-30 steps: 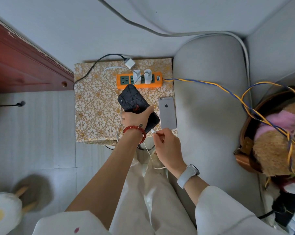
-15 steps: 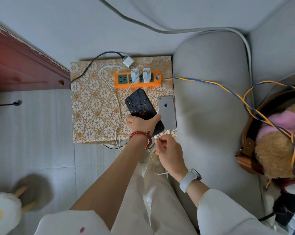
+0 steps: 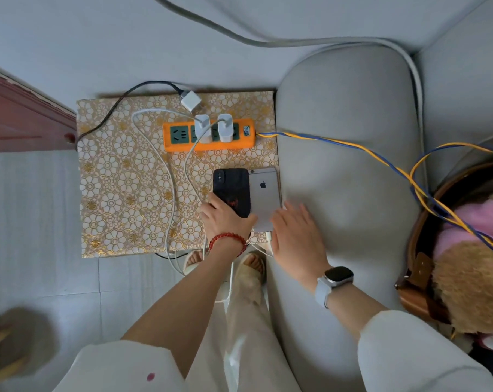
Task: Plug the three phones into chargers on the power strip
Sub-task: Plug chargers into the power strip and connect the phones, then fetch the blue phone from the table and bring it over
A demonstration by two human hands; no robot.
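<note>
Head-camera view: the black phone, which a second ago was held tilted above the mat with a white cable end being brought to its lower edge, is now laid flat and square, just beside the silver phone, their long edges touching or nearly so. It is still gripped at its near end by the left hand. The right hand has been released from the cable and is spread open, empty, over the sofa arm next to the silver phone. Whether the connector is seated in the black phone cannot be told, since the port is covered by the left hand.

Two white chargers are seen plugged into the orange power strip, with white cables run toward the near edge. A third white adapter on a black cord lies unplugged behind the strip, and one socket is left free. Only two phones are in view, so the task is judged about two-thirds done at most.

Everything is set on a gold floral mat over a low surface, wedged between pale tiled floor and the grey sofa. A basket with a plush toy is seen at the right, crossed by the strip's yellow-and-blue lead.
</note>
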